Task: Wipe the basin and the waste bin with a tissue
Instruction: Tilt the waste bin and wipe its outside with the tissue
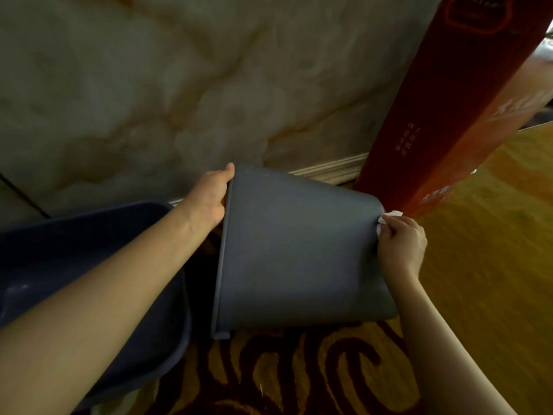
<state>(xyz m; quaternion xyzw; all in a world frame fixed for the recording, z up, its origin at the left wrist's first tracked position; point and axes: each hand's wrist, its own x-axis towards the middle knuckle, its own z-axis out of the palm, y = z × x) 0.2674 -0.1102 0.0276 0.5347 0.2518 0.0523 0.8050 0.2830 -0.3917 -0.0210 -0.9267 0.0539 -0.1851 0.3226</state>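
Note:
A grey waste bin (299, 250) is tipped on its side above the floor, its rim to the left and its base to the right. My left hand (209, 199) grips the rim at its upper edge. My right hand (401, 244) presses a crumpled white tissue (389, 218) against the upper corner of the bin's base. A dark blue basin (74, 265) lies at the lower left, partly hidden under my left forearm.
A marble-patterned wall (179, 85) with a skirting board stands behind the bin. A tall red cardboard box (443, 115) leans against it just right of the bin's base. The floor has a yellow and dark red patterned carpet (299, 369).

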